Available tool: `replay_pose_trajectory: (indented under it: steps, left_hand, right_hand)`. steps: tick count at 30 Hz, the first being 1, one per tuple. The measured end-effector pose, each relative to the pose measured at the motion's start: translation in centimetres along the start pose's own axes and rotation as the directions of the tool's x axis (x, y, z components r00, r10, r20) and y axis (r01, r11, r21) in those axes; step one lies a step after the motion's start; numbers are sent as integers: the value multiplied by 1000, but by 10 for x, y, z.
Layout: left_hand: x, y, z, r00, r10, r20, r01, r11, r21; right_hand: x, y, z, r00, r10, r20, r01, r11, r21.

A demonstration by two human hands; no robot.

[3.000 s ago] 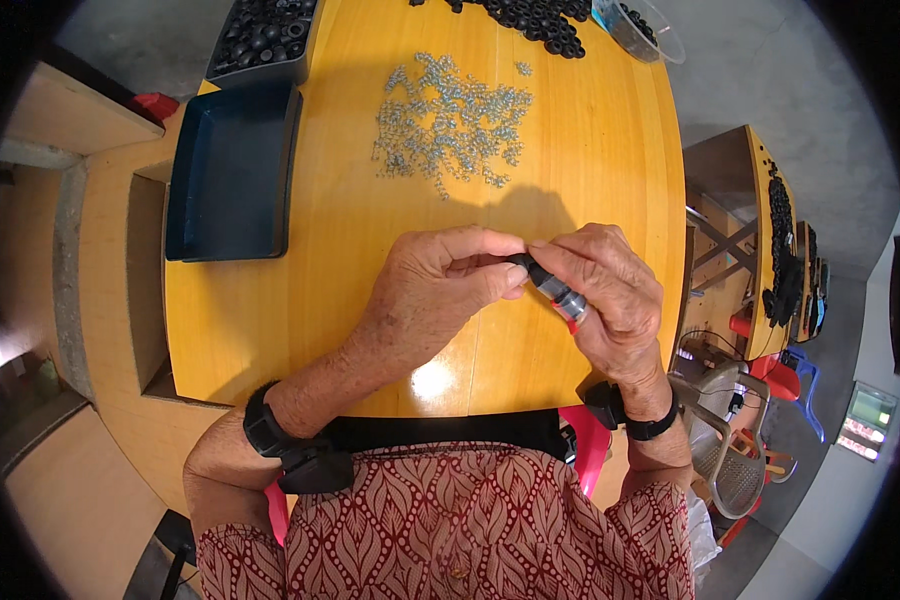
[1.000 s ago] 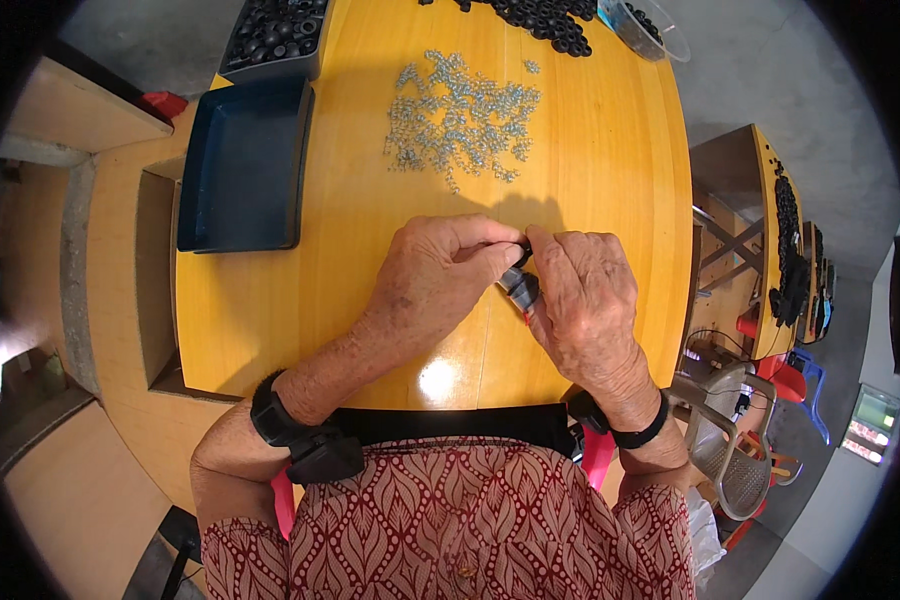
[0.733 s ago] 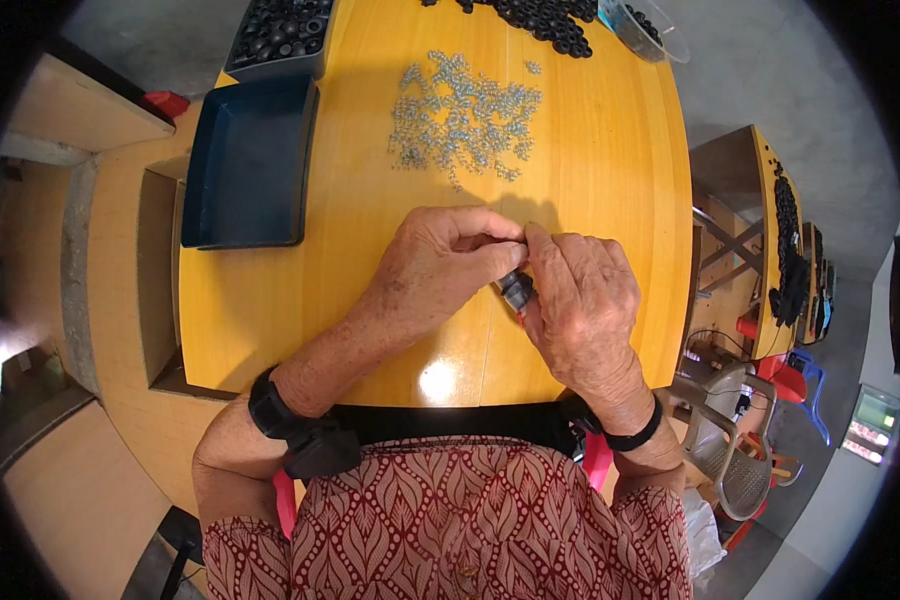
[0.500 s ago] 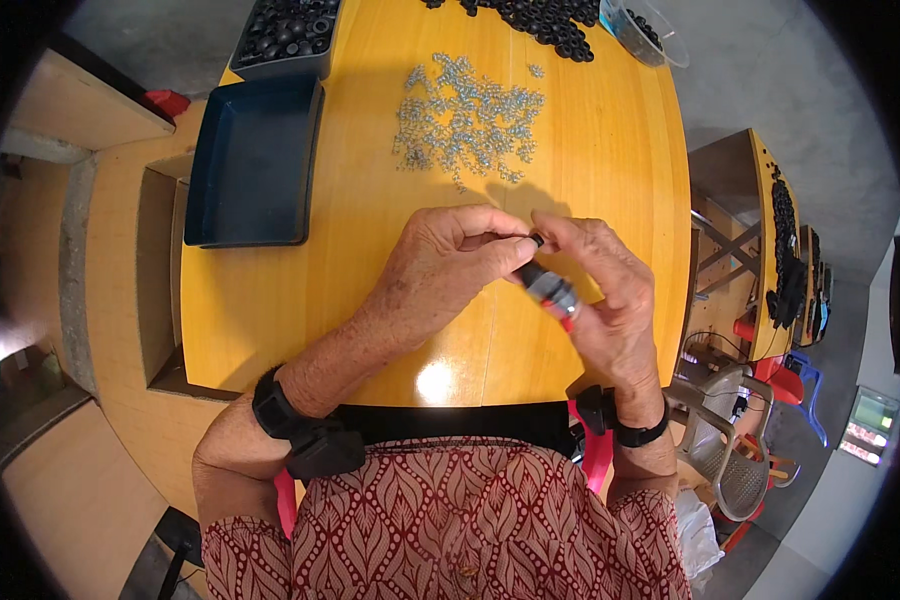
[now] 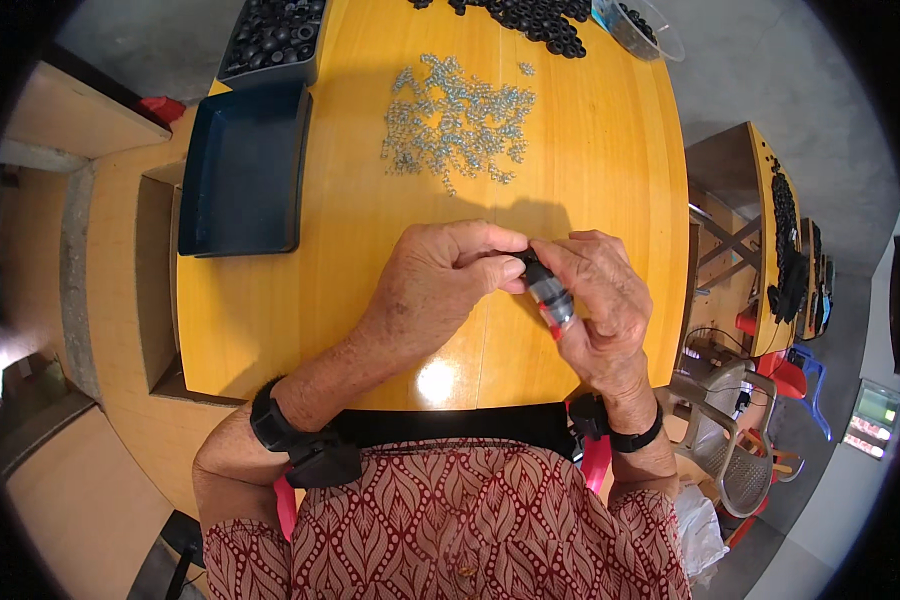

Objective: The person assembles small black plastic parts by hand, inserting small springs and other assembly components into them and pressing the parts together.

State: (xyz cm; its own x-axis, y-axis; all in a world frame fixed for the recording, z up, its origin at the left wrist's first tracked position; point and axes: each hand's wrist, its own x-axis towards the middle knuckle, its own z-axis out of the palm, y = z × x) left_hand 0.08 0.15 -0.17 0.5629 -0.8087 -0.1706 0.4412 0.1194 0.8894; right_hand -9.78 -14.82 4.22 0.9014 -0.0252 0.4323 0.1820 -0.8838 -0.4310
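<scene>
My left hand (image 5: 425, 280) is closed in a pinch on a small black part (image 5: 526, 257), mostly covered by the fingertips. In my right hand (image 5: 607, 305) is a short cylindrical tool (image 5: 552, 298) in black, grey and red, perhaps a screwdriver handle. Its upper end points at the black part, where both hands meet; whether it touches is hidden by the fingers. Beyond the hands, many tiny silvery metal pieces (image 5: 460, 115) lie scattered on the yellow table (image 5: 370, 190).
A dark empty-looking tray (image 5: 298, 170) stands on the left, and behind it a grey bin (image 5: 270, 72) of black rounded parts. Black ring-shaped parts (image 5: 540, 20) lie at the far edge beside a clear bowl (image 5: 678, 42). Chairs (image 5: 745, 480) and another table (image 5: 760, 190) are to the right.
My right hand's fingers have closed in around the tool's upper end, and the tool stands steeper. The left hand has shifted slightly down. The table view has drifted a little left.
</scene>
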Motion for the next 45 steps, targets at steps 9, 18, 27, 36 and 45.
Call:
replay_pose_trajectory:
  steps: [9,18,27,36,45]
  left_hand:
    - [-10,-3,21,999,-5,-45,10,994,109]
    - [-20,7,31,988,-117,98,106,988,112]
    - [-28,-2,37,990,-44,135,39,999,35]
    - [-32,-10,38,993,10,115,-21,995,96]
    - [-34,-13,31,985,-78,153,32,958,285]
  right_hand:
    - [-30,-1,-5,995,81,-50,-82,996,-26]
    - [-48,-15,-21,995,77,-60,-82,993,-85]
    - [-61,-17,-21,979,175,-105,-163,980,114]
    - [-65,-23,-26,993,-36,-109,20,989,-144]
    - [-67,-21,-25,995,-104,6,102,969,-223]
